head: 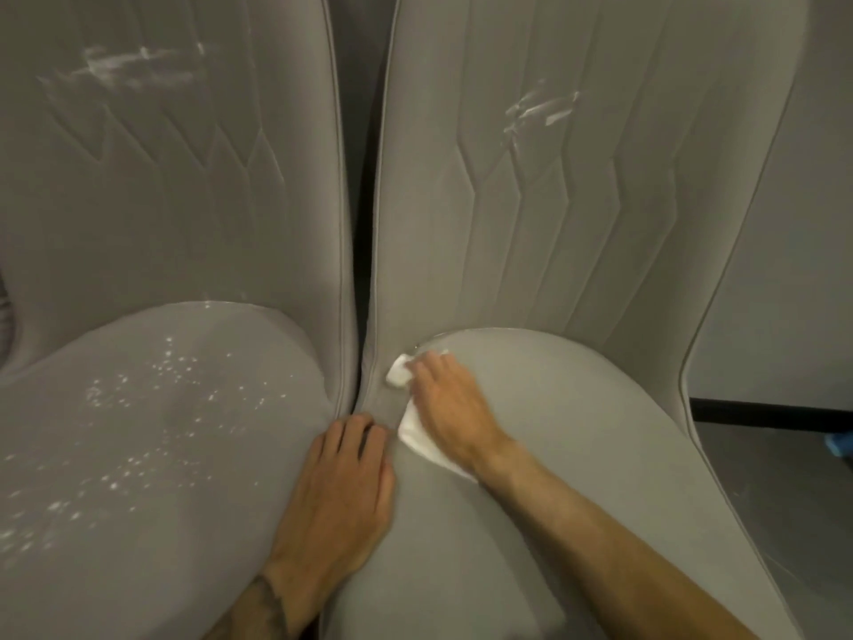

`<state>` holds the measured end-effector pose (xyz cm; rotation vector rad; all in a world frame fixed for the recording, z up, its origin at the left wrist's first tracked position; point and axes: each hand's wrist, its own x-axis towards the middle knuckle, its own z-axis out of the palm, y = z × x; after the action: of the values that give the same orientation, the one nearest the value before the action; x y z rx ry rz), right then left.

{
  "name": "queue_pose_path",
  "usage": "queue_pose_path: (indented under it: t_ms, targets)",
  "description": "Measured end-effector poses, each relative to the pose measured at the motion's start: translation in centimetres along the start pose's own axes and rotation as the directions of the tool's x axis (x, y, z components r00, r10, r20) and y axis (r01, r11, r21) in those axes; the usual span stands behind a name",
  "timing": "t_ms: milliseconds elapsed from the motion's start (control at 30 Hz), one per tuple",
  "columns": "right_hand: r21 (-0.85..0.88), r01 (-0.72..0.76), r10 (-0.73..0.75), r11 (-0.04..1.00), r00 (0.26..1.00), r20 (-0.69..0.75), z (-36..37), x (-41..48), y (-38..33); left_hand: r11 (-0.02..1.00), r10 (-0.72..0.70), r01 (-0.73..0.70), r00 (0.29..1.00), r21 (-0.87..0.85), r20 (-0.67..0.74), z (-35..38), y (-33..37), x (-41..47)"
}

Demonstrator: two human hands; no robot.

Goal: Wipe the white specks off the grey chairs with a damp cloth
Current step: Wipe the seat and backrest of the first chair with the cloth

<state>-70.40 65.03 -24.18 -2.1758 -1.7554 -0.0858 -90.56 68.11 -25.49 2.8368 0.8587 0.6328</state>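
Right hand (443,408): flat, pressing cloth (417,438) onto right chair (600,455)
Left hand (341,491): flat, holding nothing
Left chair (152,524): white specks (168,360)

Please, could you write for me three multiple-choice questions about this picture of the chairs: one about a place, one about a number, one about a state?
1. Where does the white cloth lie?
A. on the floor
B. on the right seat, under the right hand
C. on a table

2. How many chair backs bear white smears?
A. none
B. one
C. two

3. In what state is the left seat?
A. wiped clean
B. dotted with white specks
C. covered by the cloth

Answers:
1 B: the cloth shows from under the hand near that seat's back corner.
2 C: smears mark the left backrest and the right backrest.
3 B: specks are scattered across it.
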Motion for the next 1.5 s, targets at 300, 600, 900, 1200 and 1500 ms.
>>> queue_pose_path:
  t_ms: [300,600,900,1200,1500]
  targets:
    - [0.249,0.121,-0.124,0.961,0.992,-0.003,-0.3,-2.5,-5.1,0.994,-0.059,0.059,0.998,-0.094,0.000,-0.4,0.1,0.1]
    - [0.083,-0.012,0.013,0.996,1.000,-0.011,-0.4,-2.7,-2.8,0.991,-0.107,0.109,0.994,-0.083,0.026,-1.0,0.3,0.4]
    - [-0.133,-0.507,0.483,0.852,0.858,-0.172,-4.6,-4.9,12.2,0.997,-0.063,0.064,0.998,-0.047,0.021,-1.4,-0.2,3.7]
    - [-0.062,-0.420,0.392,0.906,0.884,-0.254,-5.6,2.3,9.4,0.993,0.114,-0.115,0.931,0.019,-0.347,-4.1,0.0,18.2]
    - [0.064,-0.334,0.165,0.940,0.282,-0.945,-28.2,12.1,14.9,0.980,0.201,-0.154,0.771,0.129,-0.604,-9.3,-0.1,31.3]
